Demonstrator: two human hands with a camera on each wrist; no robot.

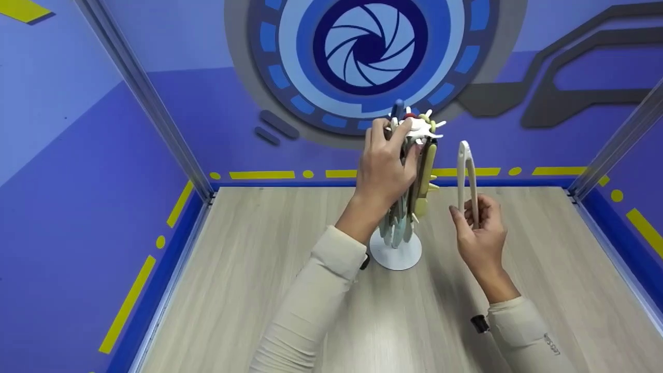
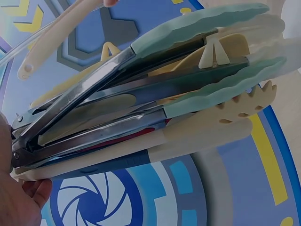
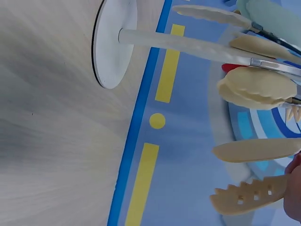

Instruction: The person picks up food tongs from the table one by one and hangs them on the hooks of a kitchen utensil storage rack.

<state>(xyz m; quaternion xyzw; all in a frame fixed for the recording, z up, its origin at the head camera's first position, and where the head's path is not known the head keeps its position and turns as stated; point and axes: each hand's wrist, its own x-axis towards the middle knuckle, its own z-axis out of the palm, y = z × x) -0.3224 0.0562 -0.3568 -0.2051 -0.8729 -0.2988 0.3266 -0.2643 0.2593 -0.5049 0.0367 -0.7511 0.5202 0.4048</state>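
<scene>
A carousel stand of kitchen utensils (image 1: 417, 128) has a white hooked top and a round white base (image 1: 396, 255). My left hand (image 1: 384, 163) grips it at the top, thumb on the near side. Below that hand hang metal tongs with pale green scalloped tips (image 2: 202, 30), their arms spread apart. To the right of the stand, my right hand (image 1: 483, 228) holds cream tongs (image 1: 461, 173) between thumb and fingers, hinge end up. The right wrist view shows their one smooth tip (image 3: 256, 150) and one toothed, slotted tip (image 3: 247, 195).
Around the stand hang more utensils, including a cream pasta server (image 2: 249, 103) and a yellow-handled one (image 1: 427, 166). The stand is on a wood-grain table (image 1: 259, 248), enclosed by blue printed walls (image 1: 186, 103) with metal corner posts (image 1: 150, 103).
</scene>
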